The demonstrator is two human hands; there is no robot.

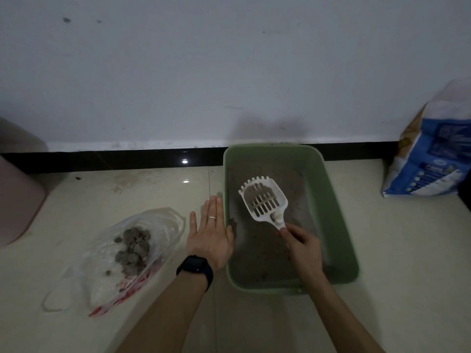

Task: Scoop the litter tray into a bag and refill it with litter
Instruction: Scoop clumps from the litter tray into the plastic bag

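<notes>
A green litter tray (336, 225) stands on the tiled floor by the wall, with a thin layer of grey litter inside. My right hand (302, 247) grips the handle of a white slotted scoop (263, 200), held over the tray with some grey litter at its far end. My left hand (210, 234) is flat, fingers straight, beside the tray's left wall. To the left lies a clear plastic bag (163, 225) with red print, holding a heap of grey clumps (132, 247).
A blue and white litter sack (430, 154) leans against the wall at the right. A pinkish bin (17, 194) stands at the far left. A black skirting strip (114, 159) runs along the wall's foot.
</notes>
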